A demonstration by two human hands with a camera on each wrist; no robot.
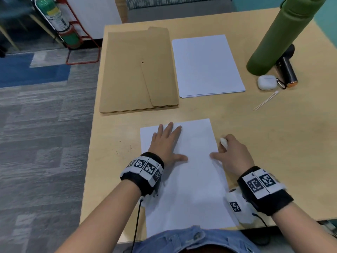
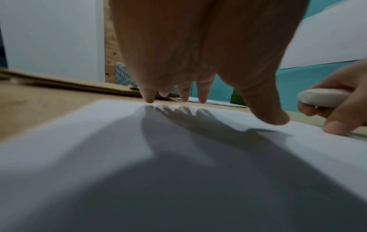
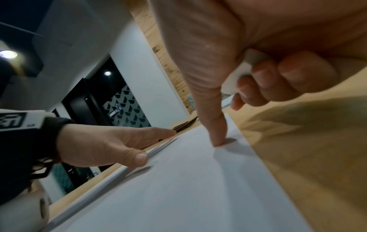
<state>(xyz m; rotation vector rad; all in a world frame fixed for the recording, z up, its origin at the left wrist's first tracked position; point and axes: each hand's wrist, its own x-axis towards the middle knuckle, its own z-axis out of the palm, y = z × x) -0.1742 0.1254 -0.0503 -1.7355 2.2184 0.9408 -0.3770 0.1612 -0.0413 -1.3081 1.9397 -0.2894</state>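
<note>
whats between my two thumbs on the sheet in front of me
Nothing but bare sheet between left hand and right hand, which grips a small white object; the head view shows it.

1. Pale wooden table (image 1: 273, 136), the landmark.
2. Left of the table: grey carpet (image 1: 45, 152) with a blue patch (image 1: 32, 70).
3. Beyond its far-left corner: green extinguisher (image 1: 54, 17) by a white wall (image 1: 94, 11).
4. Behind it: patterned seat (image 1: 173, 1).
5. Right: teal wall (image 1: 328, 24).
6. Overhead: round ceiling lights (image 3: 8, 54).
</note>
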